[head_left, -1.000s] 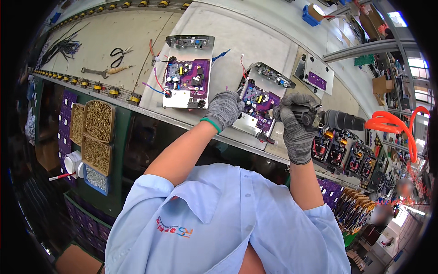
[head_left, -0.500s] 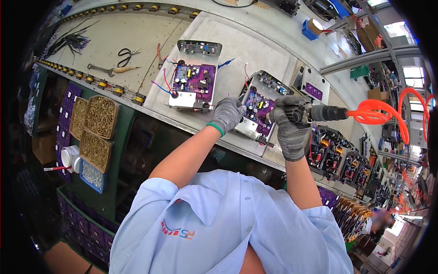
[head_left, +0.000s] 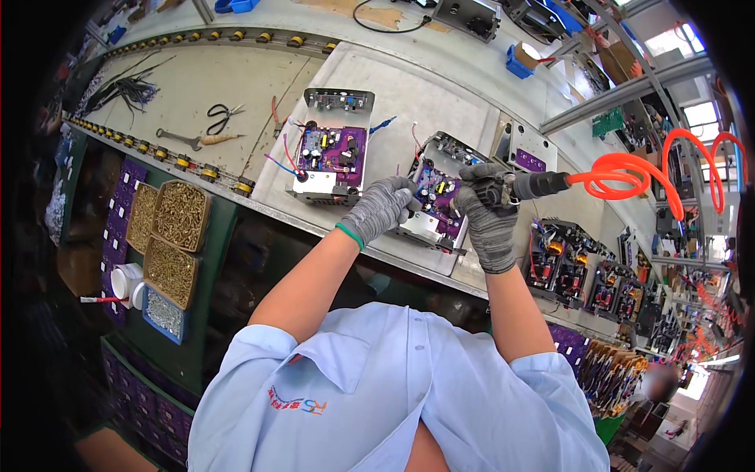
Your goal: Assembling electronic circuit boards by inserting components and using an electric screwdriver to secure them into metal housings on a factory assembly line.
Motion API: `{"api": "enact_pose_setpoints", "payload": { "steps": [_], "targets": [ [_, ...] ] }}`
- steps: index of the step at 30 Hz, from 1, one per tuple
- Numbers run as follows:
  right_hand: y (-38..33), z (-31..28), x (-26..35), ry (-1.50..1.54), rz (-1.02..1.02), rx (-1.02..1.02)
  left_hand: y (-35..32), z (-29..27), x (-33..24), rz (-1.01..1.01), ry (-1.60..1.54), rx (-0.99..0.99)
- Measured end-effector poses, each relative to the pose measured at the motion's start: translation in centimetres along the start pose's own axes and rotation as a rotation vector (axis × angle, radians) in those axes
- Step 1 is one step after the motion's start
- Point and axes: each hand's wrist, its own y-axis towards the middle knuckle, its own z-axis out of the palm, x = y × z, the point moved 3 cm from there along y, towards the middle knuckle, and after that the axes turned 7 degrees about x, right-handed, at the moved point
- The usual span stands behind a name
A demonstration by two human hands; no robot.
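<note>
The open metal chassis with a purple circuit board sits tilted on the bench, between our two gloved hands. Our right hand is wrapped around a dark power tool, its front end turned toward the board; we cannot tell whether the tip touches. Our left hand has its fingers drawn together at the chassis's left edge, and we cannot tell whether they pinch anything there.

From the tool's back end an orange coiled hose runs off to the right. Just left of our left hand we see a second chassis, also with a purple board, red and blue wires rising at its left side. Further left on the bench lie scissors, a wrench and a bundle of dark cables. Below the bench edge, at left, we have bins of brass-coloured screws and a blue tray of silvery pieces. To our right stand more units with copper-coloured coils.
</note>
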Motion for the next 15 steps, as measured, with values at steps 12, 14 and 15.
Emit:
{"api": "enact_pose_setpoints", "payload": {
  "steps": [12, 14, 15],
  "targets": [
    [1.1, -4.5, 9.3, 0.156, -0.199, -0.179, 2.1, 3.1, -2.0, -0.095, 0.027, 0.193],
    [0.2, -5.3, 10.0, 0.180, -0.236, -0.236, 2.4, 3.4, -2.7, -0.105, 0.063, 0.253],
    [-0.2, -5.7, 9.9, 0.178, -0.237, -0.254, 2.6, 3.7, -3.1, -0.107, 0.089, 0.299]
  ]
}}
